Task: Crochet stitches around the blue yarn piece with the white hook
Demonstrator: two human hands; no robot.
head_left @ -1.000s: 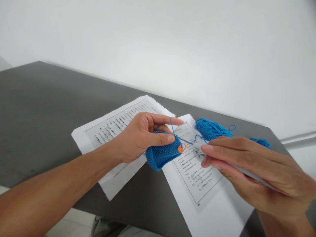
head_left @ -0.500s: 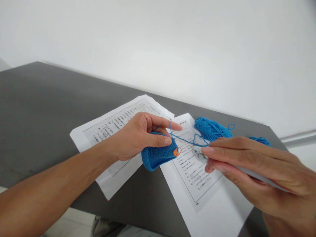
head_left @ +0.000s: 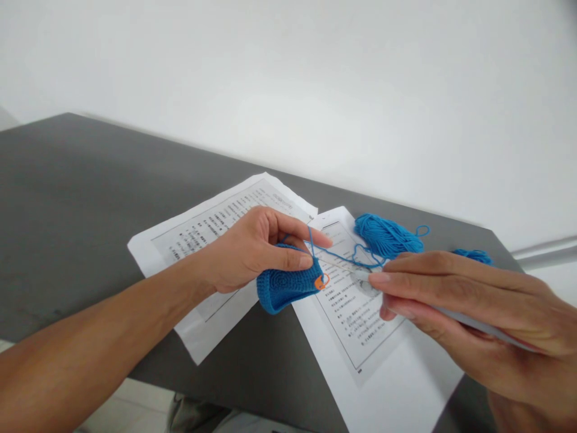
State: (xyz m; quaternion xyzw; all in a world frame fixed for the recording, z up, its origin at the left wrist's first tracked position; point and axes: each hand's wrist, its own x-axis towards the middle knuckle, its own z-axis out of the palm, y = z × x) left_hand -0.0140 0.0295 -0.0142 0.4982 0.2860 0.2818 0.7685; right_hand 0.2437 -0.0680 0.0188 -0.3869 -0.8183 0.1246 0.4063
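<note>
Between the thumb and fingers of my left hand (head_left: 261,246) is a blue crochet piece (head_left: 286,282), worked in rounds. An orange stitch marker (head_left: 320,282) hangs at its right corner. Blue yarn (head_left: 311,240) crosses my raised left index finger and runs down to the top edge of the piece. My right hand (head_left: 460,294) is closed around the pale handle of a crochet hook (head_left: 356,272). The hook's thin metal shaft points left to the piece's upper right edge; whether its tip sits in a loop is too small to tell.
Two printed sheets lie under my hands, a left sheet (head_left: 198,343) and a right sheet (head_left: 383,385), on a dark grey table (head_left: 90,180). Behind the right sheet rests a blue yarn skein (head_left: 387,234). More blue yarn (head_left: 473,257) lies farther right. A white wall (head_left: 288,90) stands behind.
My right hand and the hook have shifted very slightly right and down. The crochet piece has tilted a little, and my left hand keeps its hold.
</note>
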